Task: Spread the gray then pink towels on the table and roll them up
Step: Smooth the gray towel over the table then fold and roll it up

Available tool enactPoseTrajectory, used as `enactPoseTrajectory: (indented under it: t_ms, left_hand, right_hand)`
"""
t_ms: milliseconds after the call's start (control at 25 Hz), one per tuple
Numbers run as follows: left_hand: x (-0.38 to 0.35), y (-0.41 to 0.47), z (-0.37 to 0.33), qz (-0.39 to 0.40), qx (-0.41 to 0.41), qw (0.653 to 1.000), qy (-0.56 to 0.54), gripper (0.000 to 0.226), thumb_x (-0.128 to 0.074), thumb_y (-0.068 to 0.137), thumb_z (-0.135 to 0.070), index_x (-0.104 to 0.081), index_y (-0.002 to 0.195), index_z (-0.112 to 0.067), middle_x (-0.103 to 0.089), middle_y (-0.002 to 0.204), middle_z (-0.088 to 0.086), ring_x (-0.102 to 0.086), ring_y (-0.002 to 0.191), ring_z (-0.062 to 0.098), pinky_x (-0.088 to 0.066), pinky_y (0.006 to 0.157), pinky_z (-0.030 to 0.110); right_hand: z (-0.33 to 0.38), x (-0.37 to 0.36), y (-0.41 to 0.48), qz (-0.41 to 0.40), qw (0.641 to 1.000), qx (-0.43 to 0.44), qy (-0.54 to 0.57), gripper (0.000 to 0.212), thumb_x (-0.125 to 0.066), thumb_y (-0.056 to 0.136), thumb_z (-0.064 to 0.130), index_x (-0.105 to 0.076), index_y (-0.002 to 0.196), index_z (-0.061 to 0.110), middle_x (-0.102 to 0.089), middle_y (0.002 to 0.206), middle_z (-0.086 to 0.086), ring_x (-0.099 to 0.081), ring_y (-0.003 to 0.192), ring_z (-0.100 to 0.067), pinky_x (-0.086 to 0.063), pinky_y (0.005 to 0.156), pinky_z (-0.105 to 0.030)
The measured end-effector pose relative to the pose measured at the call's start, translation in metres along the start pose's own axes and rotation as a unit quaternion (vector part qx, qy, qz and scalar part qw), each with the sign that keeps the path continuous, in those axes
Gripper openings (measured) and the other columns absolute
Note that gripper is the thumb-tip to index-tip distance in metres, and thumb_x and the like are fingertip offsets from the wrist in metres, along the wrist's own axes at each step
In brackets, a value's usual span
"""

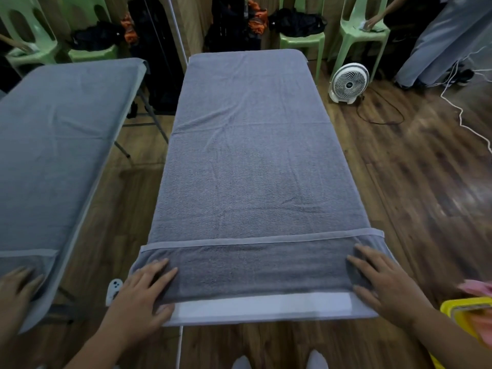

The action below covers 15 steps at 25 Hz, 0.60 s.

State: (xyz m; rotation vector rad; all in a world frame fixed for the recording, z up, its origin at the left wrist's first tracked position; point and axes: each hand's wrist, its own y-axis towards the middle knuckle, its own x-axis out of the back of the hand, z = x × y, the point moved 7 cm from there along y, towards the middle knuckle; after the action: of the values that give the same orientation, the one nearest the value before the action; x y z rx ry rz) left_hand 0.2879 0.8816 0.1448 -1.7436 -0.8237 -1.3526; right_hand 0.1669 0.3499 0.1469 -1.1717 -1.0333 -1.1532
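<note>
- Head view: gray towel (255, 155) lies flat lengthwise on a long narrow table (266, 308) and covers nearly the whole top. A few shallow creases at mid-length and the far end.
- Near end of the towel is folded back over itself, making a darker band across the width. Its hem runs side to side just beyond the fingertips.
- Pale strip of table shows between the fold & the near edge.
- L hand (149, 286): palm down on the band's left end, fingers straight & spread, thumb at the fold's near edge. It presses flat and pinches nothing.
- R hand (383, 280): same on the band's right end, fingers spread & flat on the cloth, no pinch.
- Pink towel (478, 288) sits at the far right edge, in/over a yellow basket (458, 306), off the table; only partly in frame.
- Left side: second gray-covered table (61, 123) w/ another hand (16, 291) on its near end. Can't tell if it's a mirror.
- Small white device (114, 287) is between the two tables, just beside the L hand.
- Wood floor has a white fan (348, 83) right of the table & a white cable (463, 121).
- Green plastic chairs (302, 41) w/ black bags (295, 22) stand along the back; a person in gray (439, 43) is at top right.
</note>
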Motion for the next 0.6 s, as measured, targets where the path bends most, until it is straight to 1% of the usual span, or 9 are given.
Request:
enactPoseTrajectory:
  t_ms: [80, 160, 240, 320, 400, 440, 520, 560, 600]
  left_hand:
    - [-0.001, 0.000, -0.007, -0.044, -0.006, 0.999, -0.014, 0.051, -0.054, 0.080, -0.042, -0.063, 0.127, -0.025, -0.055, 0.131, -0.002, -0.052, 0.122, 0.023, -0.045, 0.102, 0.042]
    - [0.007, 0.003, -0.006, -0.099, -0.007, 0.995, -0.007, 0.034, -0.045, 0.084, -0.033, -0.069, 0.106, -0.021, -0.062, 0.108, -0.003, -0.058, 0.102, 0.022, -0.048, 0.091, 0.038]
    - [0.022, 0.013, -0.001, -0.126, 0.002, 0.992, -0.002, 0.027, -0.039, 0.086, -0.030, -0.065, 0.089, -0.021, -0.061, 0.089, -0.003, -0.058, 0.082, 0.022, -0.045, 0.070, 0.036]
    - [0.042, 0.038, 0.004, -0.131, 0.012, 0.991, 0.003, 0.026, -0.036, 0.085, -0.031, -0.060, 0.081, -0.022, -0.059, 0.078, -0.003, -0.053, 0.069, 0.022, -0.037, 0.060, 0.035]
    - [0.060, 0.070, 0.013, -0.124, 0.033, 0.991, 0.029, 0.029, -0.034, 0.085, -0.033, -0.060, 0.082, -0.021, -0.060, 0.078, -0.002, -0.053, 0.070, 0.025, -0.038, 0.059, 0.037]
    - [0.068, 0.084, 0.020, -0.122, 0.059, 0.990, 0.044, 0.031, -0.034, 0.085, -0.034, -0.062, 0.085, -0.021, -0.062, 0.081, 0.000, -0.054, 0.074, 0.027, -0.040, 0.061, 0.039]
    - [0.078, 0.096, 0.025, -0.151, 0.111, 0.979, 0.078, 0.032, -0.040, 0.085, -0.033, -0.065, 0.100, -0.020, -0.065, 0.096, 0.005, -0.056, 0.088, 0.031, -0.044, 0.072, 0.045]
    - [0.076, 0.096, 0.016, -0.167, 0.112, 0.976, 0.083, 0.035, -0.044, 0.085, -0.033, -0.064, 0.110, -0.020, -0.064, 0.106, 0.007, -0.056, 0.097, 0.033, -0.044, 0.081, 0.048]
    - [0.071, 0.095, -0.006, -0.173, 0.083, 0.978, 0.078, 0.039, -0.047, 0.084, -0.033, -0.062, 0.117, -0.021, -0.062, 0.115, 0.008, -0.055, 0.104, 0.033, -0.043, 0.088, 0.049]
  right_hand:
    - [0.012, 0.004, -0.008, -0.011, 1.000, 0.021, 0.013, 0.053, -0.069, 0.074, 0.037, -0.061, 0.125, 0.022, -0.051, 0.136, 0.000, -0.048, 0.122, -0.021, -0.049, 0.098, -0.040]
    - [0.013, 0.012, -0.009, -0.054, 0.998, 0.037, 0.004, 0.028, -0.058, 0.078, 0.029, -0.070, 0.102, 0.020, -0.063, 0.110, 0.000, -0.059, 0.101, -0.022, -0.052, 0.087, -0.036]
    - [0.003, 0.027, 0.010, -0.047, 0.999, -0.010, 0.010, 0.019, -0.046, 0.081, 0.031, -0.065, 0.081, 0.029, -0.063, 0.086, 0.007, -0.059, 0.082, -0.018, -0.051, 0.069, -0.032]
    - [-0.011, 0.036, 0.043, 0.019, 0.997, -0.063, 0.039, 0.013, -0.050, 0.085, 0.029, -0.057, 0.074, 0.030, -0.056, 0.077, 0.010, -0.054, 0.077, -0.015, -0.048, 0.062, -0.034]
    - [-0.023, 0.043, 0.083, 0.047, 0.995, -0.068, 0.049, 0.010, -0.056, 0.086, 0.022, -0.062, 0.079, 0.028, -0.058, 0.080, 0.007, -0.054, 0.080, -0.018, -0.046, 0.065, -0.034]
    - [-0.026, 0.052, 0.099, 0.034, 0.995, -0.077, 0.044, 0.012, -0.056, 0.086, 0.020, -0.065, 0.086, 0.028, -0.061, 0.086, 0.003, -0.055, 0.086, -0.022, -0.046, 0.070, -0.035]
    - [-0.030, 0.066, 0.115, -0.053, 0.995, -0.087, 0.008, 0.019, -0.056, 0.087, 0.018, -0.069, 0.100, 0.021, -0.065, 0.101, -0.006, -0.054, 0.096, -0.031, -0.048, 0.079, -0.041]
    - [-0.020, 0.069, 0.116, -0.097, 0.993, -0.064, -0.009, 0.023, -0.053, 0.087, 0.020, -0.069, 0.103, 0.017, -0.066, 0.104, -0.009, -0.053, 0.097, -0.034, -0.049, 0.082, -0.044]
    - [0.002, 0.064, 0.114, -0.116, 0.993, -0.014, -0.016, 0.027, -0.049, 0.086, 0.024, -0.069, 0.103, 0.016, -0.066, 0.105, -0.010, -0.053, 0.097, -0.034, -0.048, 0.084, -0.046]
